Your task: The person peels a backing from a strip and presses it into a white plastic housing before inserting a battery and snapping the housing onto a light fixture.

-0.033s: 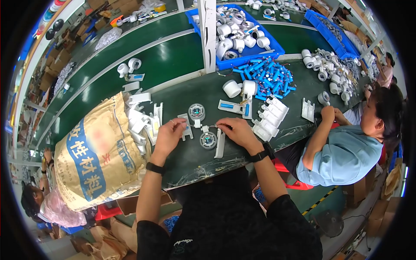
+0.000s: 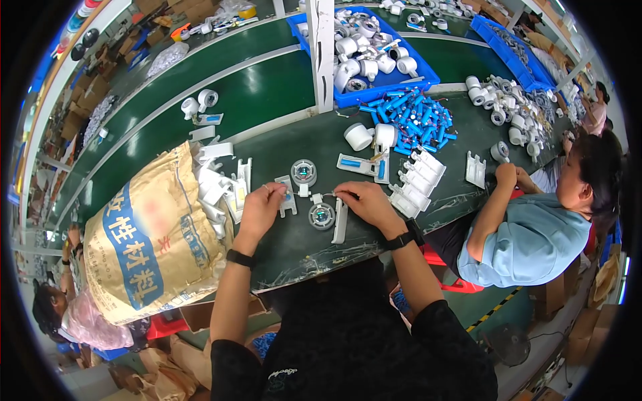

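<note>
Over the dark green bench, my left hand (image 2: pixel 262 206) is closed in a pinch beside a white plastic holder (image 2: pixel 288 198) with a blue piece in it. My right hand (image 2: pixel 367 202) also pinches, above an upright white plastic piece (image 2: pixel 340 223). What either set of fingertips holds is too small to make out. Between the hands lie two round white fan-like heads with short necks: the farther head (image 2: pixel 303 173) has its neck toward me, and the nearer head (image 2: pixel 322 215) has its neck pointing away.
A large paper sack (image 2: pixel 137 234) with white parts (image 2: pixel 212 190) stands left. Beyond my right hand are holders with blue cells (image 2: pixel 361 164), stacked white housings (image 2: pixel 418 182), a pile of blue cells (image 2: pixel 411 120) and a blue crate (image 2: pixel 358 97). A co-worker (image 2: pixel 528 224) sits at right.
</note>
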Demonstrator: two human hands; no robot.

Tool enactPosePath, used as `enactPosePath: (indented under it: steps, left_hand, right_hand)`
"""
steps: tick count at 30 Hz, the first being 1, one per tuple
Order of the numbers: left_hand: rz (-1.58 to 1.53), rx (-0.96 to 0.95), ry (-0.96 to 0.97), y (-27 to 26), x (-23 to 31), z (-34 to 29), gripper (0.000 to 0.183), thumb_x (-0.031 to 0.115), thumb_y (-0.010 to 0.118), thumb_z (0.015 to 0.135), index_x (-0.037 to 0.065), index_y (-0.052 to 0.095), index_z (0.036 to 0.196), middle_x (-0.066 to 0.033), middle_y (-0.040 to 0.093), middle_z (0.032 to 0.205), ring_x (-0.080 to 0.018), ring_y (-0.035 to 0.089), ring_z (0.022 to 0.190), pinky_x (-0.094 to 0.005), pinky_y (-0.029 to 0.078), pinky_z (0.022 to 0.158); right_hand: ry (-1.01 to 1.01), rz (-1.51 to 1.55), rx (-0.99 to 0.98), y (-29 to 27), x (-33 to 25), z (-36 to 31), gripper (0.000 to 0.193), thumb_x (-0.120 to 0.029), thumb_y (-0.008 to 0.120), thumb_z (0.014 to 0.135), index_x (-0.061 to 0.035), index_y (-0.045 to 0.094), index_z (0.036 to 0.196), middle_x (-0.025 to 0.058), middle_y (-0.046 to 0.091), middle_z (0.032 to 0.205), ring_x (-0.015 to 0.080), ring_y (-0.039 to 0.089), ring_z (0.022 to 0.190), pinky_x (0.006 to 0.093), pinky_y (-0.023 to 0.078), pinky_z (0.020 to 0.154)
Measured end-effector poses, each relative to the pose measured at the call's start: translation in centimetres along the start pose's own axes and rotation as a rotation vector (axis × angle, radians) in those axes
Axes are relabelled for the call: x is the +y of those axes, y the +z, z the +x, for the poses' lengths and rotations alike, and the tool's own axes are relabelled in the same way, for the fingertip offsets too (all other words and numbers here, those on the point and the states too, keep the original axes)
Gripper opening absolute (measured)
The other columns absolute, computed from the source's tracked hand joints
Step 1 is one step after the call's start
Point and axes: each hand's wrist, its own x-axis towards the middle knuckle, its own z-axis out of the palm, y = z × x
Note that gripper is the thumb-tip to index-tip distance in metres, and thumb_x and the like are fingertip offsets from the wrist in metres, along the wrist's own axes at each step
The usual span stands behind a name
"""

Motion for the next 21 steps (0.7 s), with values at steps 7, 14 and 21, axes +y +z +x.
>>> enactPosePath:
  steps: [7, 14, 21]
  left_hand:
    - [-0.288, -0.019, -0.144, 0.0, -1.2, 0.5, 0.024, 0.022, 0.055, 0.105, 0.003, 0.069, 0.111, 0.0009, 0.063, 0.079, -0.0045, 0.051, 0.062, -0.0214, 0.046, 0.056]
    - [-0.42, -0.123, -0.232, -0.2, -0.8, 0.3, 0.023, 0.02, 0.061, 0.102, 0.002, 0.068, 0.113, 0.0013, 0.062, 0.083, -0.0047, 0.054, 0.069, -0.0201, 0.046, 0.063]
    - [-0.273, -0.105, -0.165, 0.0, -0.6, -0.1, 0.025, 0.007, 0.067, 0.094, 0.002, 0.064, 0.119, 0.0004, 0.064, 0.09, -0.0062, 0.057, 0.079, -0.0217, 0.049, 0.072]
  right_hand:
    - [0.073, 0.115, -0.048, -0.2, -0.2, -0.3, 0.016, -0.011, 0.068, 0.093, -0.0047, 0.071, 0.108, 0.0092, 0.072, 0.088, 0.0181, 0.068, 0.075, 0.0295, 0.053, 0.069]
    - [0.134, 0.194, -0.085, -0.3, 0.4, -0.4, 0.017, -0.01, 0.069, 0.092, -0.0049, 0.07, 0.109, 0.0089, 0.072, 0.088, 0.016, 0.068, 0.075, 0.029, 0.053, 0.069]
    - [0.153, 0.199, -0.076, -0.2, 0.6, -0.4, 0.019, -0.011, 0.07, 0.091, -0.0055, 0.07, 0.109, 0.0085, 0.073, 0.085, 0.0164, 0.069, 0.074, 0.0294, 0.054, 0.068]
